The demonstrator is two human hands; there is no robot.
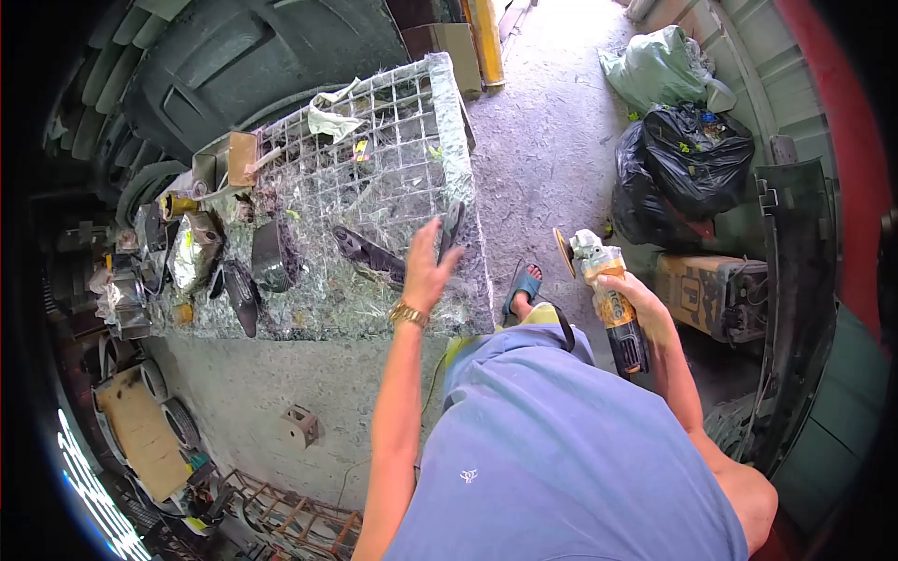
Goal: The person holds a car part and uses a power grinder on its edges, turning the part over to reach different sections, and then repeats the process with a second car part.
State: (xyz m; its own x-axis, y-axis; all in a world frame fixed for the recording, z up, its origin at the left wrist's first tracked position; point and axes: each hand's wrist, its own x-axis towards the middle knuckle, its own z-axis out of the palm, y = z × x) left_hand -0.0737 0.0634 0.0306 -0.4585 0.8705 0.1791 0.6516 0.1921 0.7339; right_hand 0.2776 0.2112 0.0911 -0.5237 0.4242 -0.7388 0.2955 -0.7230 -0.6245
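My right hand [629, 288] is wrapped round a yellow and black angle grinder [615, 313], held upright beside my body with its round disc [564, 252] at the top left. Over the near right part of the mesh-topped workbench [456, 140], my left hand [432, 266] has its fingers apart, with a gold watch at the wrist. Just beyond it lies a curved black part [369, 256]; whether the hand touches it cannot be made out. A narrow dark piece [453, 227] is by the fingertips.
Dark parts [241, 294], a cardboard box [241, 157] and a pale cloth [332, 117] lie on the bench. Black bags [687, 164] and a yellow-black machine [713, 292] stand at the right. A hollow block [300, 426] sits on the floor.
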